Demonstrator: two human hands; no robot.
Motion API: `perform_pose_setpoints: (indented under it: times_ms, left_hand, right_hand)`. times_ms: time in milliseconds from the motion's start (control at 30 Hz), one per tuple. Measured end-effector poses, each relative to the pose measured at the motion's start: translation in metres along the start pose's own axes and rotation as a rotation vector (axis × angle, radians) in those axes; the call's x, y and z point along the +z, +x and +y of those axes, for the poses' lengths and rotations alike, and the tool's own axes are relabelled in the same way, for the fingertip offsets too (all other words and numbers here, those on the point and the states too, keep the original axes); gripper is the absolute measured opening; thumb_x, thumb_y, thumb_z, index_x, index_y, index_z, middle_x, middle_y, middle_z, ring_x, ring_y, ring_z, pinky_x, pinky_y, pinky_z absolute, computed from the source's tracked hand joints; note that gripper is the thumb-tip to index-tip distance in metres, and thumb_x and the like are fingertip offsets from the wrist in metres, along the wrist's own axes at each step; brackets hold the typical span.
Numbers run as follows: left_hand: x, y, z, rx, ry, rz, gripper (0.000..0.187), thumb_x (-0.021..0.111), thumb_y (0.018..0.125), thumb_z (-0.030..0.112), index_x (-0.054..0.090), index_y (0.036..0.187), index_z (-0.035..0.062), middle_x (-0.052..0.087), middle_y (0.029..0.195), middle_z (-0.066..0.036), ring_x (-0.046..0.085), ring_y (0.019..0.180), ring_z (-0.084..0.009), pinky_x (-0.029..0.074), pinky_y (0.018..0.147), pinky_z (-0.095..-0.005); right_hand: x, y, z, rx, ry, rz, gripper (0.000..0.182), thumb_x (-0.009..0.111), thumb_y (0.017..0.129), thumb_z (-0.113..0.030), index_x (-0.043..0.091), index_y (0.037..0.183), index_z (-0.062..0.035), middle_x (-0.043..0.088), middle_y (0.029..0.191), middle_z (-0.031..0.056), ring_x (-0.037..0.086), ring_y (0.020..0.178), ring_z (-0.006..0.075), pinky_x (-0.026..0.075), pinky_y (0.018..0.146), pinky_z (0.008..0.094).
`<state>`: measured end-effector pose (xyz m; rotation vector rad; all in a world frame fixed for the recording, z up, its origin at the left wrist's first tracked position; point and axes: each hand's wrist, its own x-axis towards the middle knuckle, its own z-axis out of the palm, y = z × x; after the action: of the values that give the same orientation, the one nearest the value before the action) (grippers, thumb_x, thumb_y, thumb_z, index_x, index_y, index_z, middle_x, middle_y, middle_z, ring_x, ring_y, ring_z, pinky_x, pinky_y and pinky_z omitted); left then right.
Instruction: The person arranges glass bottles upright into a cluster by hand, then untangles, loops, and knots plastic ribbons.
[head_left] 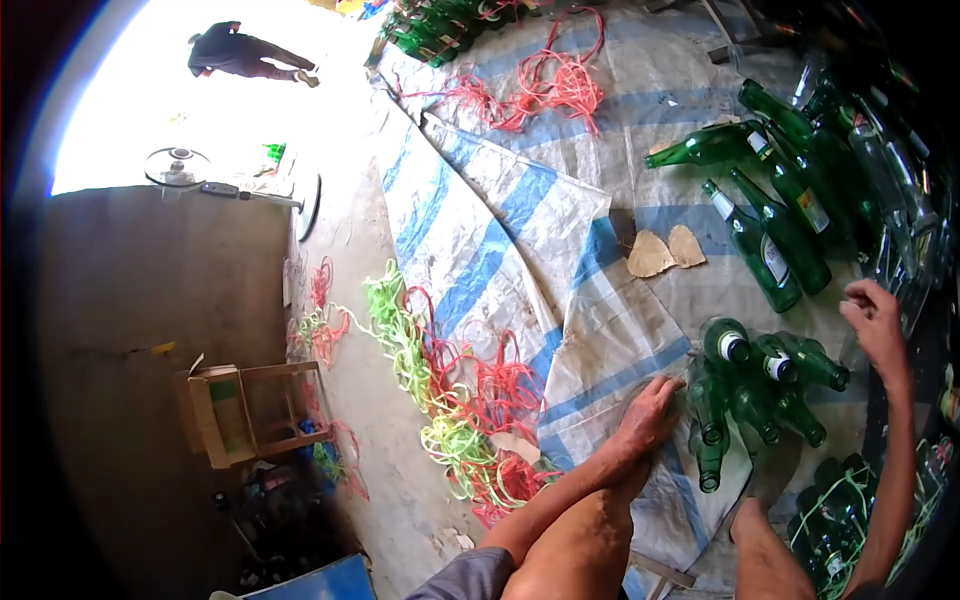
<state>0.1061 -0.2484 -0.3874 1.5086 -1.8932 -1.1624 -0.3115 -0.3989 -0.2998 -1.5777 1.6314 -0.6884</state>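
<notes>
On the striped tarp [500,250], the left hand [648,415] rests flat beside a cluster of green bottles [755,385] — grip wide, holding nothing. Right hand [875,320] hovers open — near more bottles.

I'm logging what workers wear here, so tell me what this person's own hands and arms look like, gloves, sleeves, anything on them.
Both hands are bare: no gloves on the left hand or the right hand. Both forearms are uncovered, with no sleeves reaching them, and no watch, band or ring shows on either. The only clothing in view is grey fabric at the bottom edge.
</notes>
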Motion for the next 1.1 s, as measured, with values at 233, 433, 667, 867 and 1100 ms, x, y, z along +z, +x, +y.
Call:
perform_pose_setpoints:
  times_ms: [233,433,667,867,1100]
  left_hand:
    - [0.002,0.001,-0.005,0.012,0.002,0.003,0.048,0.067,0.083,-0.002,0.058,0.129,0.0038,0.059,0.115,-0.02,0.063,0.104,-0.0435,0.055,0.088,-0.0447]
    - [0.0,0.003,-0.003,-0.023,-0.002,-0.044,0.047,0.067,0.085,-0.002,0.056,0.131,0.003,0.058,0.119,-0.021,0.061,0.108,-0.0449,0.054,0.093,-0.0451]
    - [0.0,0.006,-0.001,-0.01,0.004,-0.044,0.045,0.066,0.087,-0.001,0.056,0.131,0.003,0.058,0.117,-0.021,0.062,0.107,-0.0438,0.054,0.092,-0.045]
    - [0.0,0.007,0.001,-0.023,0.015,-0.044,0.045,0.066,0.087,-0.001,0.056,0.131,0.0026,0.058,0.117,-0.021,0.062,0.107,-0.0437,0.054,0.091,-0.0447]
    - [-0.001,0.008,0.002,-0.032,0.005,-0.053,0.052,0.067,0.08,-0.002,0.057,0.132,0.0023,0.058,0.117,-0.021,0.062,0.109,-0.0446,0.054,0.092,-0.0458]
  right_hand:
    - [0.049,0.038,-0.011,-0.122,-0.285,0.048,0.038,0.08,0.079,-0.006,0.064,0.114,-0.0012,0.06,0.099,0.0111,0.058,0.075,0.0229,0.049,0.069,0.0339]
    - [0.071,0.053,-0.006,-0.177,-0.431,-0.054,0.051,0.086,0.077,-0.02,0.062,0.119,-0.0019,0.064,0.108,0.0189,0.066,0.099,0.0419,0.053,0.082,0.0496]
    - [0.095,0.064,0.006,-0.183,-0.55,-0.13,0.052,0.085,0.08,-0.029,0.059,0.116,-0.0021,0.062,0.112,0.0195,0.064,0.104,0.0456,0.052,0.086,0.0536]
    - [0.098,0.067,0.005,-0.171,-0.634,-0.157,0.052,0.087,0.079,-0.033,0.058,0.11,-0.003,0.06,0.109,0.0186,0.065,0.102,0.0444,0.052,0.084,0.0544]
    - [0.115,0.066,0.006,-0.177,-0.715,-0.219,0.06,0.089,0.075,-0.039,0.058,0.111,-0.0016,0.062,0.109,0.0203,0.066,0.103,0.0434,0.052,0.088,0.0528]
